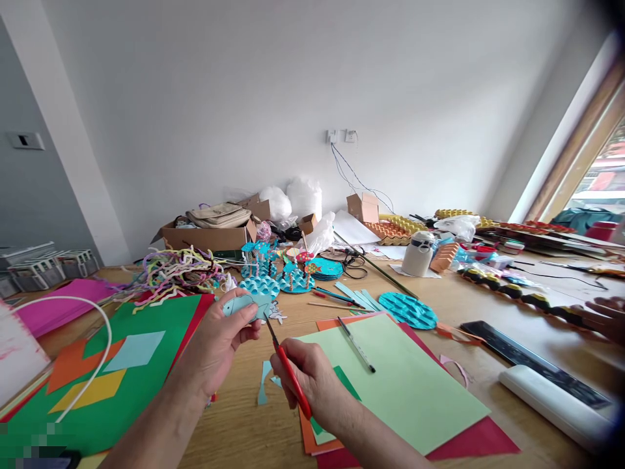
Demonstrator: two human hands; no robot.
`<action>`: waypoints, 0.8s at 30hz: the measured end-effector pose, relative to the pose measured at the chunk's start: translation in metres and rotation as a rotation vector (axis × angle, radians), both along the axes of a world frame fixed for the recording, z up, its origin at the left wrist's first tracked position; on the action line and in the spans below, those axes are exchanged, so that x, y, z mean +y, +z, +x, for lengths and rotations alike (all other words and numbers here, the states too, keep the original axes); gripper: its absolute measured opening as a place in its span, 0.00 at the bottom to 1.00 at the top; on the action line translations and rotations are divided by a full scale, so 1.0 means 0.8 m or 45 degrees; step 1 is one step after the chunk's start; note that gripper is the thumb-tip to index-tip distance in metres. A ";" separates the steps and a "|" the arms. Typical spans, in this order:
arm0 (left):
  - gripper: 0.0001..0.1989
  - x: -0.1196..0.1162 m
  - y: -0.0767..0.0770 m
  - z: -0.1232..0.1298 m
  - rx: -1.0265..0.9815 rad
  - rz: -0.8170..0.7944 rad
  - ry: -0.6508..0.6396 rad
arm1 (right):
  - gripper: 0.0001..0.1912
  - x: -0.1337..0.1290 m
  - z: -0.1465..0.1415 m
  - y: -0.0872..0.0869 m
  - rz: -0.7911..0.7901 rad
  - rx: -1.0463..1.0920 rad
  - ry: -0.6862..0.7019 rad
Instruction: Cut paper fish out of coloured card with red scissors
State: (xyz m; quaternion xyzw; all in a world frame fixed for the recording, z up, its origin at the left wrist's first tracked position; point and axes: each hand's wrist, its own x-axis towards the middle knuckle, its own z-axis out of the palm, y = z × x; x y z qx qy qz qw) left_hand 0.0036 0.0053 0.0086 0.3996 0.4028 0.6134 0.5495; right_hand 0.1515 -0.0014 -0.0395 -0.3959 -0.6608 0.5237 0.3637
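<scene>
Between the thumb and fingers of my left hand (228, 335) is a light-blue paper fish (249, 308) with a drawn outline and an eye. My right hand (312, 374) grips red-handled scissors (293, 381); their blades point up at the fish's tail end. Whether the blades touch the paper I cannot tell. Pale blue paper scraps (264, 384) lie on the table below the hands. Behind the fish are small white paper cutouts (277, 312), partly hidden.
Light-green paper (390, 384) with a pen (356, 345) lies at right, green sheets (141, 391) at left. Blue egg-tray pieces (407, 310) and pipe cleaners (180, 273) sit behind. Beyond a black-and-white device (532, 365), another person's hand (608, 316) shows at the right edge.
</scene>
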 end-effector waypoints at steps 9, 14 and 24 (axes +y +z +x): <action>0.18 0.000 -0.004 0.005 -0.059 -0.025 -0.034 | 0.11 -0.002 -0.002 0.006 -0.119 0.112 0.014; 0.16 0.002 0.003 -0.011 0.065 -0.004 -0.124 | 0.11 0.001 0.001 0.006 -0.142 0.110 0.017; 0.11 0.005 0.016 -0.032 0.511 0.111 -0.136 | 0.10 0.002 0.004 0.004 -0.123 0.072 0.078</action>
